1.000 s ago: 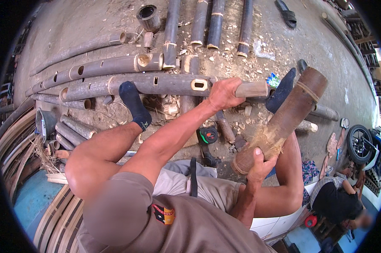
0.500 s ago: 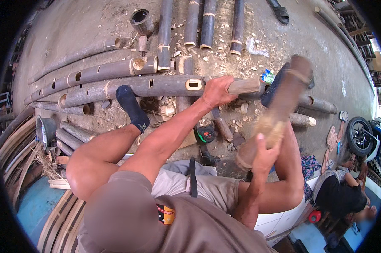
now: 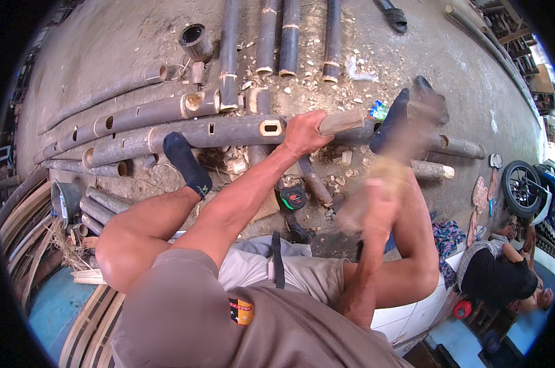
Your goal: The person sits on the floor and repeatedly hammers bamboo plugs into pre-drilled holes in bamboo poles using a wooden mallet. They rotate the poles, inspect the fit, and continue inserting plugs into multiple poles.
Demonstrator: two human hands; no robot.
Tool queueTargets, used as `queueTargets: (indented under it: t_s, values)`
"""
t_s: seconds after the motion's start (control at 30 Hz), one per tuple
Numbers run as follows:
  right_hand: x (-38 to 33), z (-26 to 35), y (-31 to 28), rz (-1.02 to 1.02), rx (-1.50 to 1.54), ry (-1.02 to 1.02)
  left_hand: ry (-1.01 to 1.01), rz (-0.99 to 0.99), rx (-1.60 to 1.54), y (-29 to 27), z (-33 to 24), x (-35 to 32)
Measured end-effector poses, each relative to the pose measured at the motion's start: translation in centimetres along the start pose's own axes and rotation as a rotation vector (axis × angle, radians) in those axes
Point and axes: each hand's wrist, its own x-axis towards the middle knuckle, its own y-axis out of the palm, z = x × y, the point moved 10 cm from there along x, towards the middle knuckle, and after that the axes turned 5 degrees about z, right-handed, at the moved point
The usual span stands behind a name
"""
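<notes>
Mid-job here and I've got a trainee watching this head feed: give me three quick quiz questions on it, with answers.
1. What does the left hand hold?
a) a tape measure
b) a wooden piece
c) a sandal

2. True or false: the right hand is empty.

3. Fill in: the slot nearest the left hand, cut in the long bamboo tube, has a ____ rim.

Key: 1. b. 2. False; it grips a thick brown piece, blurred in this view. 3. pale.
</notes>
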Motion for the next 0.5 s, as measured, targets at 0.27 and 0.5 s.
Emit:
queueTargets:
  t_s: [0.27, 0.5]
  values:
    - [3.3, -2.1, -3.0, -0.006, 0.717, 0.049, -0.054, 0.009, 0.043, 0.5, 1.0, 0.0]
    - [3.2, -0.8, 1.1, 0.128, 0.217, -0.105, -0.003, 0.025, 0.150, 0.8, 1.8, -0.2]
